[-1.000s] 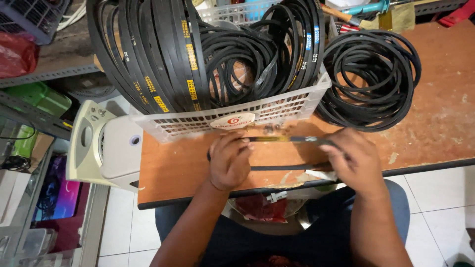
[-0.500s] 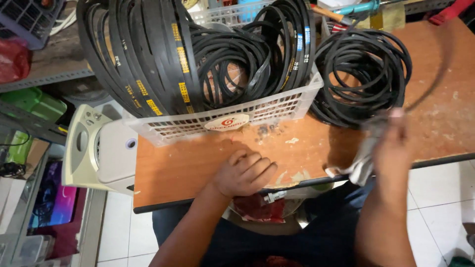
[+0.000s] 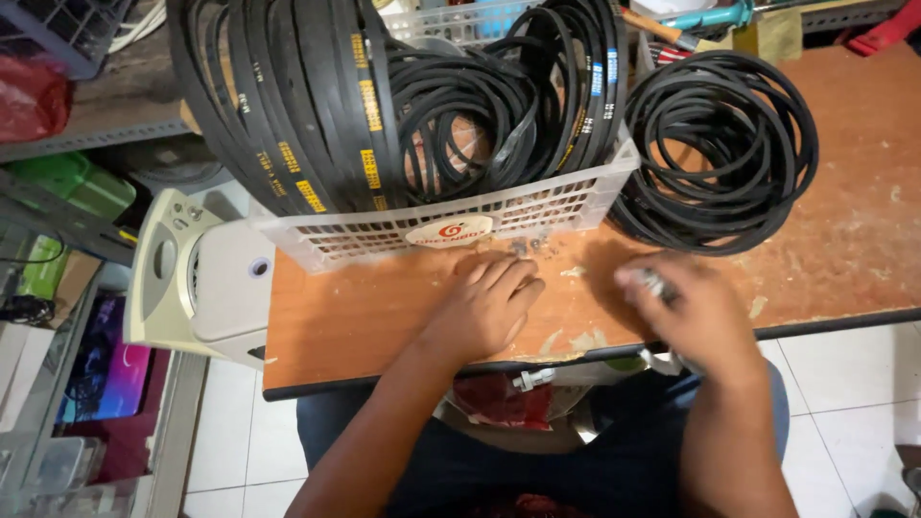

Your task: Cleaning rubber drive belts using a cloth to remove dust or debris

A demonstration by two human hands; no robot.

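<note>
On the desk (image 3: pixel 384 317), left hand (image 3: pixel 484 307) lies flat, fingers spread, gripping nothing, just below the white basket (image 3: pixel 432 230) of black belts (image 3: pixel 307 105). Right hand (image 3: pixel 696 312) blurred, fingers curled on a small grey thing (image 3: pixel 655 283); grip unclear.

A: The right hand (image 3: pixel 696 312) is smeared by motion; something small and pale shows at its fingertips, but what it is, or whether the grip is closed on it, I cannot tell.

B: Agreed; the large belts (image 3: pixel 288 105) run off the top edge; the left hand (image 3: pixel 487 305) covers the bench (image 3: pixel 365 317) beneath its palm; the tools at the top right are cropped.
</note>
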